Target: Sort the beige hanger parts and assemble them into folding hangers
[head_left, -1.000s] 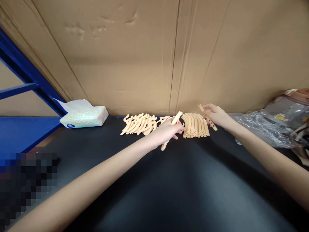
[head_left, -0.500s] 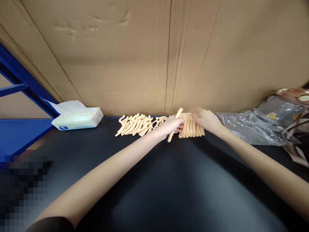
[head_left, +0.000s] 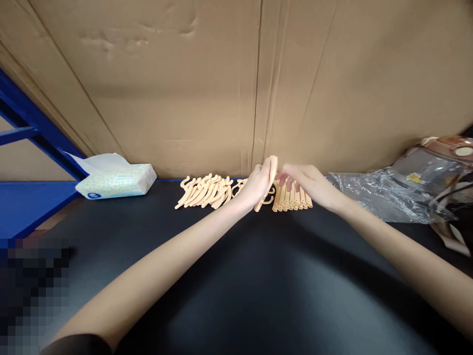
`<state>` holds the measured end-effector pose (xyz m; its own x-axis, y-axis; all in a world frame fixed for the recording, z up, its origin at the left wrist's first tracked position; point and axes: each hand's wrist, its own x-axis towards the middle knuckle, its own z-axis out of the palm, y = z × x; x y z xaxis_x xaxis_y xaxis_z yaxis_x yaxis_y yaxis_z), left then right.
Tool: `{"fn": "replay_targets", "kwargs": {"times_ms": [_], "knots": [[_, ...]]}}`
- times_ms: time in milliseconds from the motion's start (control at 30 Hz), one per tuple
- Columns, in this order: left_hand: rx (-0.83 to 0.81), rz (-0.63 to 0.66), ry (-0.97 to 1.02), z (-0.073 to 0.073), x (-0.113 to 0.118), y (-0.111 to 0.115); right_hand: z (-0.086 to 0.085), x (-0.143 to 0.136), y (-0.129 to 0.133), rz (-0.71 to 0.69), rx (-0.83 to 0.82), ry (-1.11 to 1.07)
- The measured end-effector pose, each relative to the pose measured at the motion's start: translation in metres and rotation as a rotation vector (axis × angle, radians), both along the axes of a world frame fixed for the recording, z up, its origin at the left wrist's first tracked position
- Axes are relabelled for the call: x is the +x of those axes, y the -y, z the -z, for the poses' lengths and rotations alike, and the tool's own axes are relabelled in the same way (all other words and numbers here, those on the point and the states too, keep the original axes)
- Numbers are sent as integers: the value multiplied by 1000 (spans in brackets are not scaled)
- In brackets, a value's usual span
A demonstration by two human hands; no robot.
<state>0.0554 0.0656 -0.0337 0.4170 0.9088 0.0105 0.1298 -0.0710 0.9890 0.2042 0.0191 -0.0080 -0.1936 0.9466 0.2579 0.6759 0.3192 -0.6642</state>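
Tan piece (head_left: 273, 170), at least one, clasped in your left hand (head_left: 257, 185); right hand (head_left: 309, 185) empty, fingers parted, over bar row (head_left: 291, 203). One tissue pack (head_left: 120, 181), logo (head_left: 93, 195) illegible.

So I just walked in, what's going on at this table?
Someone is handling pale pieces at a black table. Their left hand grips a slanted curved piece. Their right hand is at the neat row of similar pieces, fingers apart and nothing visible in its grasp; whether it touches the row is unclear. A looser pile of wavy pieces lies on the left, with a tissue pack beyond it and clear plastic over on the right.
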Motion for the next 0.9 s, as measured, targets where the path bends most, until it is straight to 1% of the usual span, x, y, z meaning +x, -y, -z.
{"fn": "replay_targets", "kwargs": {"times_ms": [33, 67, 167, 233, 300, 367, 467, 500, 567, 600, 633, 667, 700, 733, 800, 833, 867, 900], "knots": [[19, -13, 6, -3, -2, 2, -2, -5, 4, -40, 17, -63], [29, -25, 14, -8, -5, 5, -4, -9, 8, -51, 36, -105], [68, -30, 47, -23, -19, 13, -11, -14, 13, 21, 63, -161], [161, -31, 46, -33, -31, 16, -15, -11, 14, 81, 82, -169], [284, -27, 6, -41, -44, 17, -19, -7, 15, 119, 141, -131], [372, 7, -64, -45, -54, 19, -22, -4, 16, 155, 259, -1], [379, 118, -172, -44, -61, 25, -22, -4, 19, 216, 477, 400], [372, 141, -199, -42, -61, 28, -20, -6, 20, 232, 512, 543], [420, 114, -264, -37, -59, 34, -16, -10, 20, 262, 492, 732], [479, 73, -308, -34, -57, 37, -14, -11, 19, 268, 446, 759], [547, 29, -359, -30, -55, 38, -12, -13, 18, 261, 387, 739], [610, -1, -409, -27, -53, 39, -11, -13, 17, 232, 312, 664], [651, -10, -459, -24, -51, 39, -10, -12, 15, 185, 223, 531], [668, -7, -499, -21, -49, 37, -11, -9, 12, 138, 128, 349], [649, 11, -553, -14, -45, 30, -13, -1, 7, 86, -27, -91], [626, 9, -572, -11, -43, 25, -15, 4, 5, 90, -66, -298], [598, 2, -589, -8, -41, 19, -17, 9, 3, 104, -69, -456], [570, -11, -602, -5, -39, 13, -19, 13, 2, 119, -57, -558]]}}
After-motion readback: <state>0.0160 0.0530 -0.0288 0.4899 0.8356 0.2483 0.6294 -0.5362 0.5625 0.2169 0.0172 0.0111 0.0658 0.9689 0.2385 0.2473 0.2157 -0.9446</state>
